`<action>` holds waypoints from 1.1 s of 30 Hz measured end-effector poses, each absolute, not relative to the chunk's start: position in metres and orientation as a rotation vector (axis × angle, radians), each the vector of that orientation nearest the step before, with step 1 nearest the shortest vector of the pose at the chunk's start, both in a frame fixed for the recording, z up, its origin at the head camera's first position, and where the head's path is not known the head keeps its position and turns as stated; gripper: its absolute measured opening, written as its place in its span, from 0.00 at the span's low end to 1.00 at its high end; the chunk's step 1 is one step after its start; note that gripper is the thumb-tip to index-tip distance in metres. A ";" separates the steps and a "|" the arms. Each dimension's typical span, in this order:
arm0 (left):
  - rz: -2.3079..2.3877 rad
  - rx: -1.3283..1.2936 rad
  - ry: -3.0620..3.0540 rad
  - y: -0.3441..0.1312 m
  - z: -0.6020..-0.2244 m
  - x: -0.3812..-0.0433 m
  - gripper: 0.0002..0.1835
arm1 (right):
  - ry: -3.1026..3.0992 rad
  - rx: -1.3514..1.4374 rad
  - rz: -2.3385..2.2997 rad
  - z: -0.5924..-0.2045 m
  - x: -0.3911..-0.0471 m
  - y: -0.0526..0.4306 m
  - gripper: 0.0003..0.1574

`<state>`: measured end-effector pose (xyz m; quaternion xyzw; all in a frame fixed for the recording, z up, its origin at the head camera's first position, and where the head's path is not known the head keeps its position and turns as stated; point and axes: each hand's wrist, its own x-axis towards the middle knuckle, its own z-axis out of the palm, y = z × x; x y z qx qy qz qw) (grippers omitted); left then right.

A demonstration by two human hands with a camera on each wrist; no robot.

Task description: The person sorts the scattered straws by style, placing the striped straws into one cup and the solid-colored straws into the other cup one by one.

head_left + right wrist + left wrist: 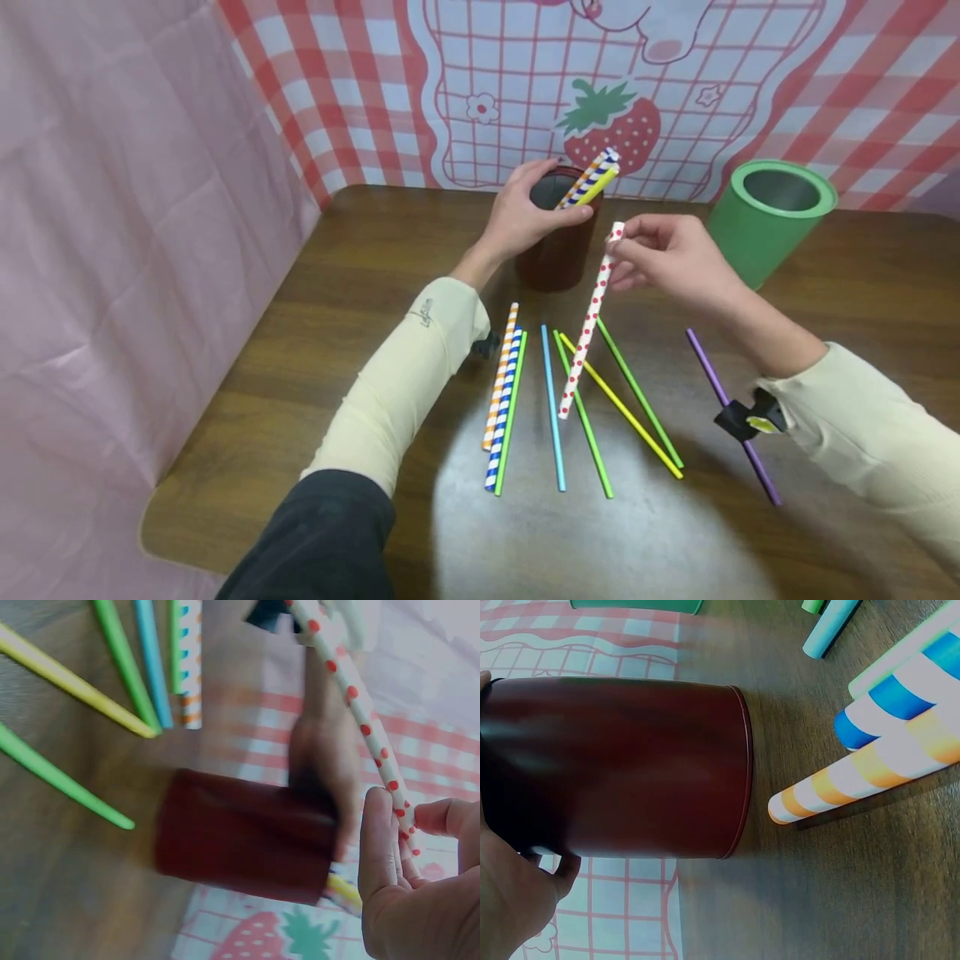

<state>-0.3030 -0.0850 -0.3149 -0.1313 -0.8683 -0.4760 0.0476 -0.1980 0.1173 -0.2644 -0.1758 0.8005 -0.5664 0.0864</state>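
My left hand (521, 215) grips a dark red-brown cylindrical container (553, 260) near its rim, fingers on the far side and thumb on the near side. Several straws, striped and yellow (600, 185), lean inside it with their ends above the rim. Between thumb and fingers of my right hand (671, 254), a white straw with red dots (588, 333) is pinched near its upper end. It slants down over the table, just right of the container. The right wrist view shows this dotted straw (365, 729) apart from the container (244, 836).
On the brown table (300, 350) lie an orange-striped straw (500, 379), a blue-striped straw (504, 417), several green ones, a blue straw (552, 408), a yellow straw (626, 410) and a purple straw (708, 367). A green container (750, 233) stands at the back right, before the checked cloth (375, 92).
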 end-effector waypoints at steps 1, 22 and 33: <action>-1.451 -0.401 -2.646 -0.085 -0.315 -0.303 0.50 | 2.384 -0.530 -1.725 -0.259 -0.197 0.119 0.11; -1.449 -0.436 -2.613 -0.084 -0.316 -0.303 0.49 | 1.722 -0.393 -2.963 -0.185 -0.201 0.140 0.12; -1.456 -0.435 -2.624 -0.084 -0.317 -0.301 0.48 | 2.020 -0.432 -2.921 -0.190 -0.219 0.141 0.07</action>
